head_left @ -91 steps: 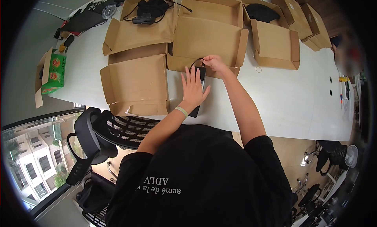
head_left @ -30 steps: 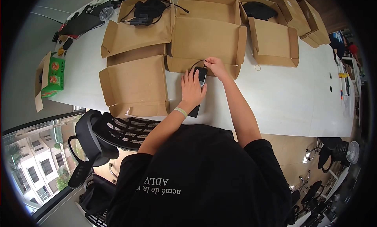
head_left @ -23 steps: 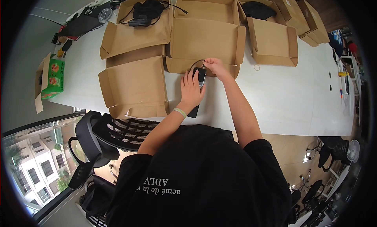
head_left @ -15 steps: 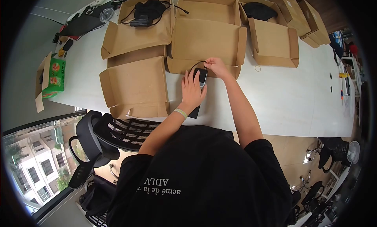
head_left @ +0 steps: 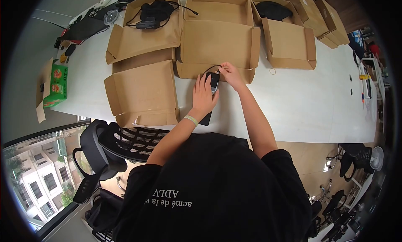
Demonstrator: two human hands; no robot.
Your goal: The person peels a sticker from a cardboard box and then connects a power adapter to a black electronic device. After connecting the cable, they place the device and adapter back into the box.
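Observation:
A small black-and-silver handheld device (head_left: pixel 214 81) lies near the front flap of the middle open box. My left hand (head_left: pixel 202 96) is laid over its left side, fingers along it and thumb on the right, holding it steady. At the device's far end, my right hand (head_left: pixel 231 76) pinches the end of a thin black cable (head_left: pixel 210 67). The cable curves over to the left above the device. Whether its plug sits in the device is too small to tell. A flat black object (head_left: pixel 205 120) shows partly beneath my left hand and wrist.
Open cardboard boxes surround my hands: one to the left (head_left: pixel 142 91), one ahead (head_left: pixel 220 41), one at right (head_left: pixel 291 43). A farther box (head_left: pixel 146 39) holds a black pouch and cables (head_left: pixel 157 12). A rubber band (head_left: pixel 272 71) lies on the white table (head_left: pixel 310 104).
The view has shifted slightly. My right hand's fingers have moved a little at the cable end, closer to the device's top. My left hand stays on the device.

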